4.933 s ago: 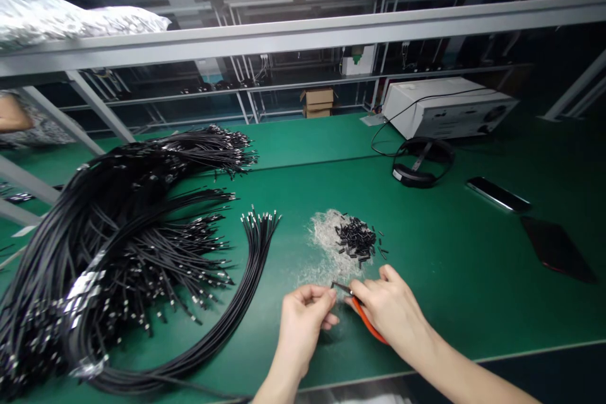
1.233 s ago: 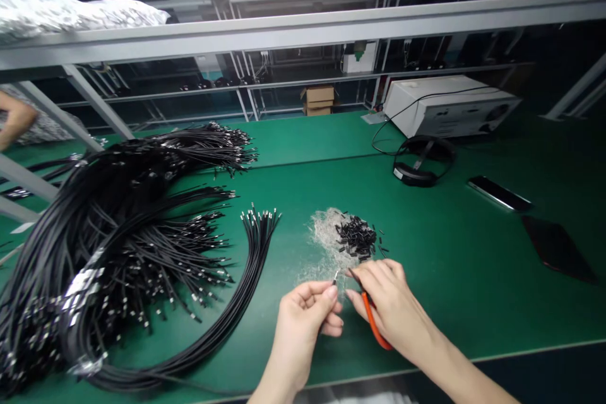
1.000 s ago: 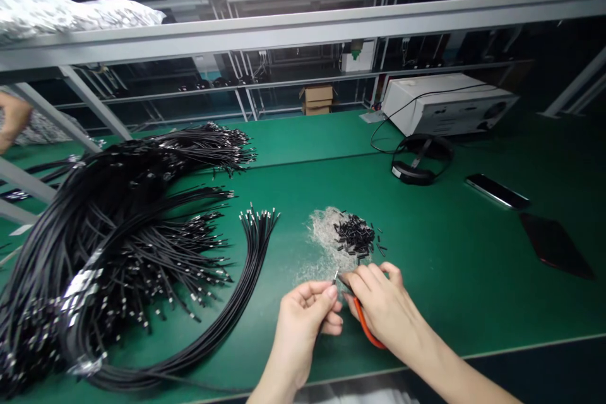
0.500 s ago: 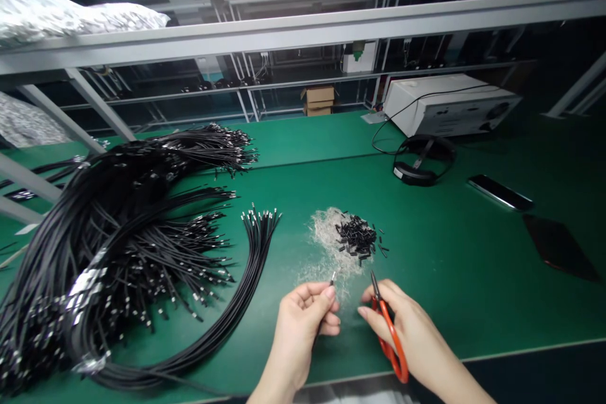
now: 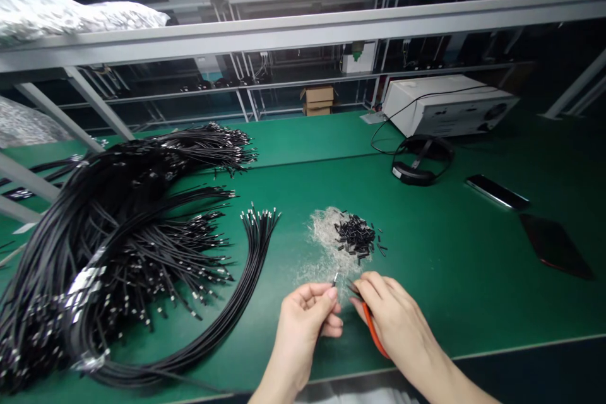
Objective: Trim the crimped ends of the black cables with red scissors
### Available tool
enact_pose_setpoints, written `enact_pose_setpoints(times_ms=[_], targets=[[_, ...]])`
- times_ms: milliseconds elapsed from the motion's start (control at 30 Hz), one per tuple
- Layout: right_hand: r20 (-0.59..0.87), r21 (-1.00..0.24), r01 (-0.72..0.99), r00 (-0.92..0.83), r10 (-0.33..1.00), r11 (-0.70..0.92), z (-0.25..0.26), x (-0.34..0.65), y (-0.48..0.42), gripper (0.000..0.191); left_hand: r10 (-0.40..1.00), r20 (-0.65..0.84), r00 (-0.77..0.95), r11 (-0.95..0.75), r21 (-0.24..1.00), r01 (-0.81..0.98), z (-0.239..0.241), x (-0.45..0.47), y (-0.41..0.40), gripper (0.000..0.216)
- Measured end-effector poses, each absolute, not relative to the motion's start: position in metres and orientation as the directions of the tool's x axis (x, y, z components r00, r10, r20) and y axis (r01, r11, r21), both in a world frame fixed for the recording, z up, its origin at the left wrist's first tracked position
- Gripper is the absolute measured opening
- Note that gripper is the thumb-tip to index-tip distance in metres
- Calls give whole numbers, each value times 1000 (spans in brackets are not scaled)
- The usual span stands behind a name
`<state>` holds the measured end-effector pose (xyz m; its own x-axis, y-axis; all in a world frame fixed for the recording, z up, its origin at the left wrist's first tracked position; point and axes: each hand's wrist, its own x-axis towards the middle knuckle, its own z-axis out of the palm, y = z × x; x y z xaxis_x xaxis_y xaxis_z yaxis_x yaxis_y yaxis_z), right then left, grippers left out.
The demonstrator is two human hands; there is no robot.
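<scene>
My left hand [image 5: 305, 319] pinches the end of a thin black cable, its small metal tip [image 5: 335, 278] sticking up above the fingers. My right hand [image 5: 392, 322] is closed round orange-handled scissors [image 5: 370, 328], their blades pointing at that tip from the right, close to it. Just beyond both hands lies a heap of pale stripped fibres [image 5: 326, 246] with a pile of short black sleeve pieces [image 5: 356, 238] on it.
A large mass of black cables [image 5: 113, 246] with metal tips fills the left of the green table [image 5: 449, 252]. A roll of black tape [image 5: 419, 164], a white machine [image 5: 445, 104], a phone [image 5: 497, 192] and a dark flat pad [image 5: 553, 246] sit at the right.
Half a second ago the scissors were drawn back to the right, blades up. Now my right hand has swung them back to the cable tip. My left hand has barely moved.
</scene>
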<state>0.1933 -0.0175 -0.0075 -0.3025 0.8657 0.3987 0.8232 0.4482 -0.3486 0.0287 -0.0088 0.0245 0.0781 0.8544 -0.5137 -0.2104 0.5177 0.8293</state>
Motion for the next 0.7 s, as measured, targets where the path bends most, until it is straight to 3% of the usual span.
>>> enact_pose_setpoints(times_ms=[233,700], targets=[[375,-136,870,-397,838,473,-12,189,-10,19,843,-532,81,535,816,-218,24,30,-8,43],[443,-41,853,-452,774,521,-11,191,0,19,834,-547,71,549,811,-201,17,32,-3,40]])
